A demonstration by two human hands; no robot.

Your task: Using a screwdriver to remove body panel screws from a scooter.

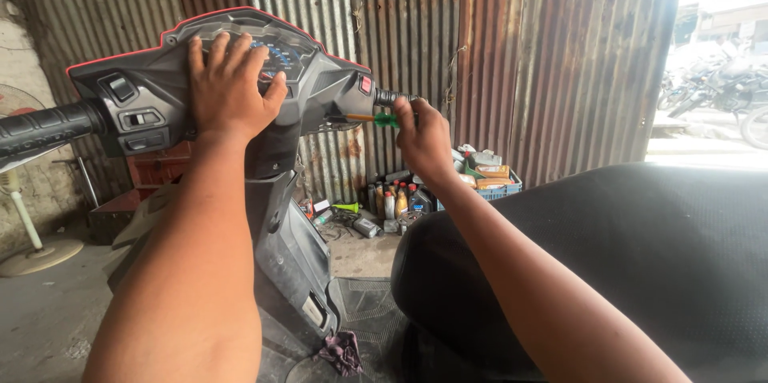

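Scooter (280,191) fills the near view, its black seat (624,271) bulking large at the lower right and both forearms reaching over it toward the handlebar. Down on the ribbed footboard (360,303) lies a dark crumpled rag (342,351).

Further up, the left hand (232,87) lies flat and spread on the instrument panel (272,55), palm down on the clear cover of the dial, fingers fanned toward the red-edged top rim. To its left sit the switch housing (132,107) and the black rubber left grip (44,131), which juts out to the picture's edge.

The right hand (424,139) is closed around a screwdriver (372,119) with a green handle; the orange-yellow shank points left and its tip meets the underside of the right-hand switch housing (356,99), just below a red button (366,84). The right grip (392,97) shows just above the knuckles.

Beyond the scooter, on the concrete floor against the wall, stands a cluster of oil bottles (396,203) and a blue crate (492,179) stuffed with boxes. A pedestal fan (24,223) stands at the far left. Rusty corrugated sheeting (512,47) makes the back wall, and through the opening at the far right parked motorcycles (720,87) stand in daylight.
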